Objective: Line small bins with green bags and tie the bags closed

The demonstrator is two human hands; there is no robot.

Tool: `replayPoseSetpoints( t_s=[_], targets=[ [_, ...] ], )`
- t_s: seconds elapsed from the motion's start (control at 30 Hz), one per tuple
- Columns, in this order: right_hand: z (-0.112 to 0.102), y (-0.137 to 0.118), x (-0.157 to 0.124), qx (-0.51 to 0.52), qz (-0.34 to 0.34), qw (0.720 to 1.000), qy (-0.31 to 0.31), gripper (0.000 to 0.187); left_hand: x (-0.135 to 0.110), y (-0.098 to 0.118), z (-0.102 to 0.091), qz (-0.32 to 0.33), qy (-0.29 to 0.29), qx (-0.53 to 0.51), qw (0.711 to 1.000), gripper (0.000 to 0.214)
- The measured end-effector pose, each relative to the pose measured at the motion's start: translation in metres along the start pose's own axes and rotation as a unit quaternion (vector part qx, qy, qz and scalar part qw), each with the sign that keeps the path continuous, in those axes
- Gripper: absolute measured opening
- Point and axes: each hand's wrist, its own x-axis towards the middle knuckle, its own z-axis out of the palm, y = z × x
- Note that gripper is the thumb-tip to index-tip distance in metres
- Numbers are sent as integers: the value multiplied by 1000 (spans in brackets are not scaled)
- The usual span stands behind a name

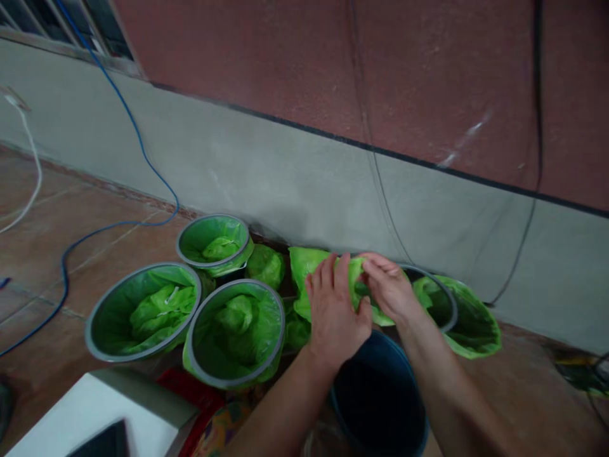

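A light green plastic bag [303,270] is held up between my two hands above the floor. My left hand [337,311] has it between long, close-set fingers and a thumb that stands apart; its palm side is partly hidden. On the bag's right edge, the fingertips of my right hand [387,285] pinch the thin plastic. Directly below both hands stands a dark blue bin [380,393], its inside in deep shadow. Behind my right wrist, a grey-rimmed bin [450,304] lies close to another spread green bag [476,317].
Three green-lined bins with grey rims, one front [233,381], one left [114,352], one back [214,219], stand at the left. A white box [95,406] carries a dark flat device [102,441]. A blue cable [126,108] crosses the tiled floor. The wall [285,171] runs behind.
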Motion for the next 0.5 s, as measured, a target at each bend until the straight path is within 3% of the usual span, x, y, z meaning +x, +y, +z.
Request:
replayPoseSetpoints(
  t_s=[0.1, 0.17, 0.27, 0.33, 0.4, 0.5],
  targets=[
    [-6, -48, -16, 25, -4, 1000, -8, 25, 6, -4, -5, -23, -71, -63, 995, 81],
    [-10, -74, -34, 12, -3, 999, -33, 24, 4, -4, -1, -52, -176, -126, 975, 58],
    [-25, -95, -57, -39, -32, 998, -22, 29, -8, 0, 14, -108, -308, -264, 908, 18],
    [-42, -97, -71, -98, -64, 993, 30, 43, -16, 4, 24, -188, -313, -367, 856, 15],
    [-62, -93, -91, -167, -73, 980, 79, 54, -20, 7, 30, -286, -271, -429, 813, 18],
    [-81, -78, -132, -223, -35, 972, 63, 57, -18, 8, 33, -387, -210, -450, 777, 22]
  ],
)
